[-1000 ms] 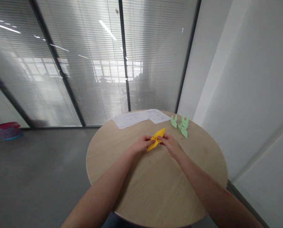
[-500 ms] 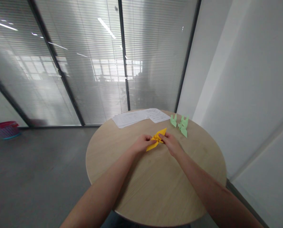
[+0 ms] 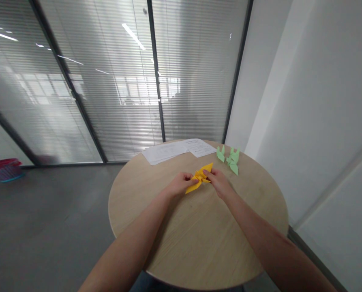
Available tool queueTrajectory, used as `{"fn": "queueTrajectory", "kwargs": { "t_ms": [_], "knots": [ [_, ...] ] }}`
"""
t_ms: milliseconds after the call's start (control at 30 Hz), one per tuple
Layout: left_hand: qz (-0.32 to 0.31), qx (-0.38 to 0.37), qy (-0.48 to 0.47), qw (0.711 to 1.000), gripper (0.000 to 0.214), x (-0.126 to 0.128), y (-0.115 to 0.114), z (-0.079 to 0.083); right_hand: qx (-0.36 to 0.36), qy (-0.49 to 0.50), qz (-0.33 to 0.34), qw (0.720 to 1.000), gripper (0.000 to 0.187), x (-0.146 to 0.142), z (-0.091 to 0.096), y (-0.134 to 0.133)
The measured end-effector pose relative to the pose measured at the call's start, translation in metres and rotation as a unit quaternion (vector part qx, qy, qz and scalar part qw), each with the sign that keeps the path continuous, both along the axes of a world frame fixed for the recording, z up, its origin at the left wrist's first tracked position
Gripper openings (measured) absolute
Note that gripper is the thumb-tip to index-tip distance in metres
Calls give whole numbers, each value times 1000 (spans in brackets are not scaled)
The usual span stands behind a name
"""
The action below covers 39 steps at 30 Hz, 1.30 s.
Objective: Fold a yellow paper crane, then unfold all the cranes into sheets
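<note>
A yellow folded-paper figure [image 3: 201, 175], with pointed flaps at both ends, is held between my two hands above the middle of the round table. My left hand [image 3: 182, 183] is closed on its left side, thumb over the paper. On the right side, my right hand [image 3: 217, 181] pinches it, thumb on top. Some fingers of both hands are hidden behind or under the paper. Beyond my right hand, pale green folded-paper figures [image 3: 233, 158] stand on the tabletop, a smaller green one [image 3: 220, 153] to their left.
Printed white sheets [image 3: 165, 152] lie at the far edge of the round wooden table [image 3: 199, 251]. A glass partition with blinds [image 3: 132, 121] rises behind it, and a white wall [image 3: 314, 121] stands to the right. On the floor at far left sits a red and blue basket [image 3: 5, 170].
Both hands keep their hold on the yellow paper figure, whose middle flaps look slightly more spread. The whole view has shifted a little.
</note>
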<state>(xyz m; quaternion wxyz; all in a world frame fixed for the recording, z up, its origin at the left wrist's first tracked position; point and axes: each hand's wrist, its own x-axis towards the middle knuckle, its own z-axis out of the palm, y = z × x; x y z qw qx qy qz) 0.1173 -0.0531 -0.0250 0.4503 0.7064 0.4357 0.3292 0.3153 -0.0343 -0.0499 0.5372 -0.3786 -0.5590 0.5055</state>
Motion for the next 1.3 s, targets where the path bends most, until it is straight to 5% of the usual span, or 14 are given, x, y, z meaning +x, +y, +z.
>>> {"fn": "queueTrajectory", "kwargs": {
  "t_ms": [733,1100,1300],
  "knots": [
    [1,1,-22,1000,53,-1,3,-2,-25,5,17,1000,41,3,-3,3],
    [60,32,-83,994,57,-1,-2,11,-23,36,-81,996,47,4,-2,3],
    [31,-7,-77,997,57,-1,2,3,-47,6,10,999,43,1,1,-2]
  ]
}}
